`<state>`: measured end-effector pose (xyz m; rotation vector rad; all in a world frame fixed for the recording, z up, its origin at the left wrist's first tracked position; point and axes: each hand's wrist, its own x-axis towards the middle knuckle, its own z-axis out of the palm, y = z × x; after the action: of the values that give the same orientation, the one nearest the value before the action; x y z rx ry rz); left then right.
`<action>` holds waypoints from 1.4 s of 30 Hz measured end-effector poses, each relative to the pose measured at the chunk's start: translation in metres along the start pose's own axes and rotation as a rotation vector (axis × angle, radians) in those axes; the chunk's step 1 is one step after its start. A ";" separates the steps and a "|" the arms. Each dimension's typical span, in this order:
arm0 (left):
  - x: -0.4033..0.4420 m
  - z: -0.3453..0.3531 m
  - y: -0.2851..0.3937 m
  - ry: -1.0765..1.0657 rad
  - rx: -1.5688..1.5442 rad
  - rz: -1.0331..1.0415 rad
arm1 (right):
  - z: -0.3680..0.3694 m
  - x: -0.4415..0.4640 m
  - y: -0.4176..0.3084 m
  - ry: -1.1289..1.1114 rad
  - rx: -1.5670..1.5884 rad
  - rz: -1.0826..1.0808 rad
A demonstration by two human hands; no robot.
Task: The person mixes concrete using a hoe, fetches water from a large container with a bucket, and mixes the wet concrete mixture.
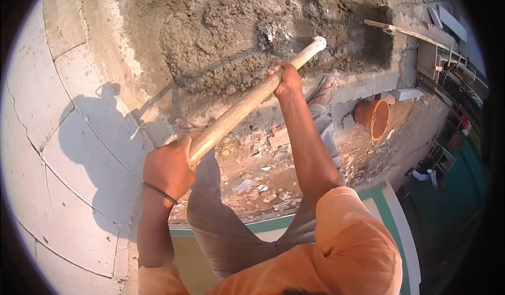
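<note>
A long wooden hoe handle point(236, 113) runs slantwise across the view, its far end whitish and crusted. Wrapped round its near end is my left hand point(169, 168), with a dark band at the wrist. Further up the shaft my right hand point(288, 79) is also closed on it. Beyond the hands lies a heap of wet grey mortar point(221, 37). The hoe's far end is over this mortar, and its blade cannot be clearly made out. A paler grey lump point(273, 32) sits in the mix near that end.
My sandalled feet stand on a narrow ledge point(355, 89) beside the mortar. Broken rubble point(263, 184) lies below, with an orange-brown tub point(372, 117) at the right. A wooden strip point(405, 31) juts out at upper right. Far below is a green floor point(447, 190) with a person.
</note>
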<state>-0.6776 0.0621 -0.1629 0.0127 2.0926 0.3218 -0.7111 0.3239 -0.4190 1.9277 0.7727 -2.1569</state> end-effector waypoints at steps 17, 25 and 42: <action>-0.006 0.277 0.051 0.121 -1.299 -0.375 | 0.056 0.058 0.126 -0.250 -1.577 -0.216; -0.119 0.315 0.151 0.022 -1.001 -0.428 | -0.025 -0.089 0.029 -0.230 -1.298 -0.186; -0.029 0.205 -0.115 0.027 -0.554 -0.151 | -0.007 0.032 0.120 -0.114 -0.643 -0.068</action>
<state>-0.4756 -0.0069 -0.2643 -0.4779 1.9531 0.7986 -0.6580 0.2318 -0.4829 1.4486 1.3187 -1.7236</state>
